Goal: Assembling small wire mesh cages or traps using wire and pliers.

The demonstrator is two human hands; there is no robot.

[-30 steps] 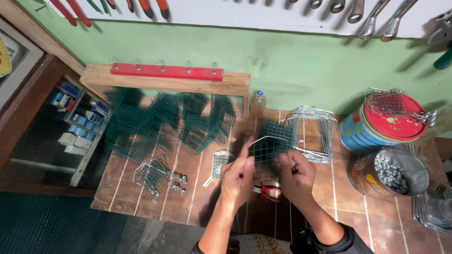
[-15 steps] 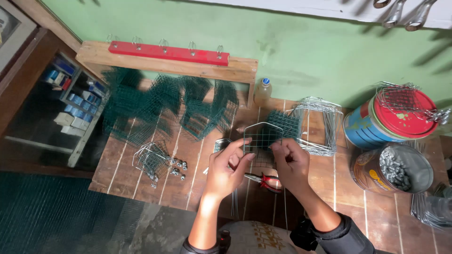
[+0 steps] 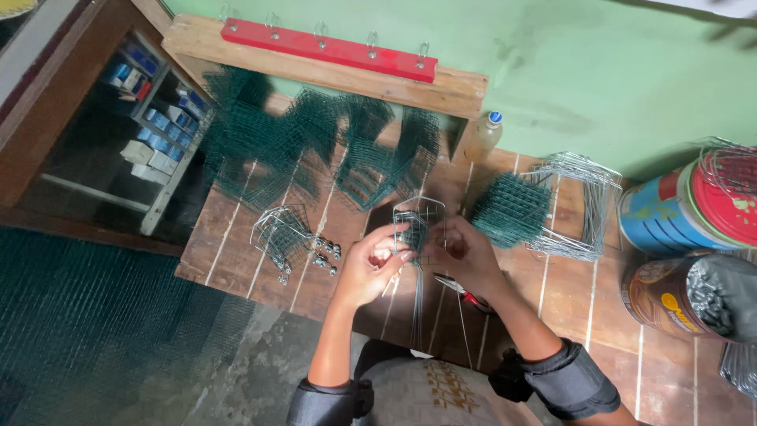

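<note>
My left hand [image 3: 371, 264] and my right hand [image 3: 467, 254] both grip a small green wire mesh piece [image 3: 415, 226] with a silver wire frame, held just above the wooden floor. Long straight wires hang down from it toward me. Red-handled pliers [image 3: 465, 293] lie on the boards under my right wrist. A stack of green mesh squares [image 3: 511, 208] sits just right of my hands, in front of silver wire frames [image 3: 579, 201].
Larger green mesh sheets [image 3: 315, 146] lean against a wooden rail with a red hook strip [image 3: 327, 49]. A bent wire frame [image 3: 280, 233] and small metal fittings [image 3: 323, 252] lie to the left. Round tins [image 3: 694, 205] and a tin of nails [image 3: 694, 296] stand at right. A small bottle [image 3: 482, 134] stands by the wall.
The view has shifted, so the wall tools are out of sight. My hands have turned the mesh piece and drawn it closer together between them.
</note>
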